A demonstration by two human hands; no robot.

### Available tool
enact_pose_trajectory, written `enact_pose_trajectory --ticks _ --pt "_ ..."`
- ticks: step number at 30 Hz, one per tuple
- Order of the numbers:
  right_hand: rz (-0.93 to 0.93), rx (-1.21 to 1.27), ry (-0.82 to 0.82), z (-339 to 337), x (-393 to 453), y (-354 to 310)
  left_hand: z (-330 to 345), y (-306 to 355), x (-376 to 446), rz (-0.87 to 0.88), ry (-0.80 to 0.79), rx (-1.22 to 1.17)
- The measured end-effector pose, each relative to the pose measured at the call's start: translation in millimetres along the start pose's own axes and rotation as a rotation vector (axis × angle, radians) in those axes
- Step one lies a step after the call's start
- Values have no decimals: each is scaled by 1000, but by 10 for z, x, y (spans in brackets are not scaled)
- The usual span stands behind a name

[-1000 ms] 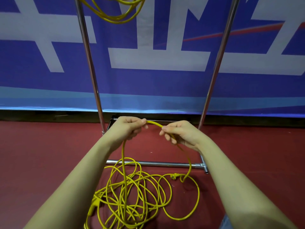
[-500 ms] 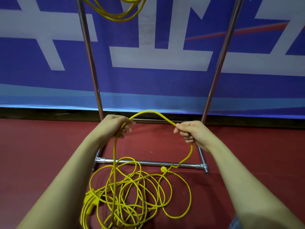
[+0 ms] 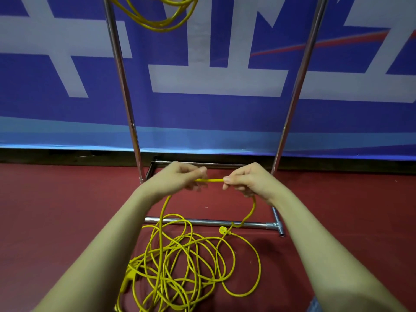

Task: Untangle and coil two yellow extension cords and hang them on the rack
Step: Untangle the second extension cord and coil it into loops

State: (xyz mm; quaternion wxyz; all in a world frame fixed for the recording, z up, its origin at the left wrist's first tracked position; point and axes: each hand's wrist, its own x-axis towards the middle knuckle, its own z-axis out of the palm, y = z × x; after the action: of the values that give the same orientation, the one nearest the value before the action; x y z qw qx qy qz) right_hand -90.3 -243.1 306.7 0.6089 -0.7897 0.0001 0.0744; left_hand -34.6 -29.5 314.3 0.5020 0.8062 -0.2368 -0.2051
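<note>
A tangled yellow extension cord [image 3: 186,266] lies in loose loops on the red floor in front of the metal rack [image 3: 121,75]. My left hand [image 3: 180,176] and my right hand [image 3: 245,179] each pinch this cord, with a short straight stretch [image 3: 209,180] held between them. From each hand a strand drops to the pile. A small yellow plug [image 3: 222,230] lies near the rack's lower bar [image 3: 202,222]. A second yellow cord [image 3: 157,16] hangs coiled from the rack at the top of the view.
A blue and white banner [image 3: 213,86] covers the wall behind the rack. The rack's two upright poles and its floor frame stand close ahead of my hands. Red floor [image 3: 56,210] spreads to both sides.
My hands have come close together again, so the raised arch of cord between them has shrunk to a short straight piece. The pile on the floor shifted slightly.
</note>
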Motion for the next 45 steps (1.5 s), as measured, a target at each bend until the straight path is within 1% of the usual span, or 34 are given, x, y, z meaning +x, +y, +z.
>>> enact_pose_trajectory --ticks 1,2,3,6,8,11,14,16,18,20,23,26,30,33,35,37,39,41,43,45 --pt "2 12 -16 32 11 -7 63 25 6 -1 -57 26" --pt "5 33 -25 50 26 -6 109 44 11 10 -76 51" --pt "9 61 -32 59 42 -4 131 49 23 32 -53 57" --pt "4 168 -31 49 71 50 88 34 52 89 167 -31" --pt "-7 219 7 22 95 120 26 8 67 85 316 -115" --pt "4 206 119 -19 118 250 -55 -76 104 46 484 -214" --pt "13 147 265 -49 120 372 -122 -157 156 24 573 -300" --pt "-58 138 394 -64 123 357 -141 -182 166 17 552 -319" --pt "-154 241 498 -98 118 247 -156 -176 153 -2 468 -290" --pt "-227 357 516 -159 92 85 -163 -110 134 -16 374 -228" --pt "-275 383 461 -200 24 -110 -127 53 97 12 255 -232" --pt "-259 342 383 -143 -38 -238 -59 238 35 77 143 -249" --pt "-224 257 290 -51 -92 -478 -60 506 -37 155 88 -208" --pt "-230 199 239 -26 -152 -709 -102 722 -68 170 47 -173" --pt "-250 163 220 -37 -190 -859 -140 855 -74 196 79 -123" --pt "-267 108 197 -66 -209 -987 -206 964 -67 232 172 -84" --pt "-252 19 183 -126 -208 -1050 -293 1055 -67 273 251 -138" --pt "-214 -28 193 -201 -222 -994 -419 1118 -97 308 311 -263" --pt "-183 33 228 -277 -266 -817 -591 1137 -158 321 344 -379" --pt "-159 196 260 -328 -326 -599 -742 1102 -230 291 342 -397"
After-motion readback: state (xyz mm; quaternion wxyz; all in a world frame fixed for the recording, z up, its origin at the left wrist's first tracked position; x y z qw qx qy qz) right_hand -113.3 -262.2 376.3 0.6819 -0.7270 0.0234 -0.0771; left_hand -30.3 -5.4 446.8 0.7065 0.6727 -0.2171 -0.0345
